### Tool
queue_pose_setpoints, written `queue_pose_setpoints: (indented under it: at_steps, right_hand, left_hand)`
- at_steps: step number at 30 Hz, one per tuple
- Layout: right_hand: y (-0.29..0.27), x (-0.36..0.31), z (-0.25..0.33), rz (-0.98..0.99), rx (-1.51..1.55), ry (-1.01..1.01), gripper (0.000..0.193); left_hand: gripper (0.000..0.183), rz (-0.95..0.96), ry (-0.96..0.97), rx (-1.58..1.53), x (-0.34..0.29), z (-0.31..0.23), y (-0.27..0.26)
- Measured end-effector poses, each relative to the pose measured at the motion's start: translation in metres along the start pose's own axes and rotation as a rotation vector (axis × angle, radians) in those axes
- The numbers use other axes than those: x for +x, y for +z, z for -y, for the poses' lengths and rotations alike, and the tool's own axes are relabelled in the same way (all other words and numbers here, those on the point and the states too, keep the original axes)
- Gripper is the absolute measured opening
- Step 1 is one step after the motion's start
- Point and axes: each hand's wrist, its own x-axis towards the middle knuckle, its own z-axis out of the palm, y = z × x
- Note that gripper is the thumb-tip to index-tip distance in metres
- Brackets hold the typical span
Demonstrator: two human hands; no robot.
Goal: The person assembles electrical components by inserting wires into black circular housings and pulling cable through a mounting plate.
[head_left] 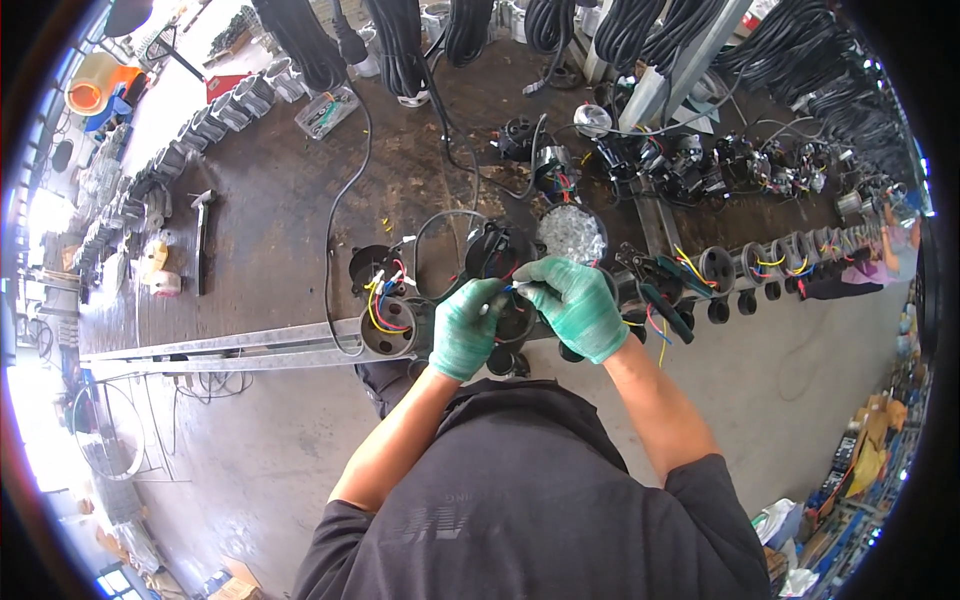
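My left hand (466, 330), in a green glove, is closed with its fingertips pinching thin wires (509, 287), one of which looks blue. Facing it, my right hand (578, 308), gloved the same way, pinches the same wires from the right. Both hands are over a round motor housing (516, 322) at the bench edge, partly hidden by them. Left of my hands stands another grey round housing (388, 333) with red, yellow and blue wires (376, 300) rising from it. Just beyond is a round tub of small clear pieces (572, 234). Pliers with dark green handles (665, 305) lie to the right.
Bundles of black cable (395, 50) hang over the far side of the dark workbench (270, 200). A hammer (202, 240) lies at the left. Wired housings (715, 268) line the near edge to the right, where another person (870, 270) is partly visible.
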Motion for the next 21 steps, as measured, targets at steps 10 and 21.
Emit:
queue_pose_setpoints:
  at_steps: [10, 21]
  right_hand:
    - [-0.005, 0.009, 0.004, 0.196, -0.347, -0.101, 0.017]
    - [-0.142, -0.044, 0.008, 0.171, -1.005, 0.348, 0.089]
  left_hand:
    - [0.02, 0.057, 0.082, 0.144, 0.0, -0.001, -0.002]
    - [0.02, 0.073, -0.098, -0.073, -0.001, 0.006, -0.008]
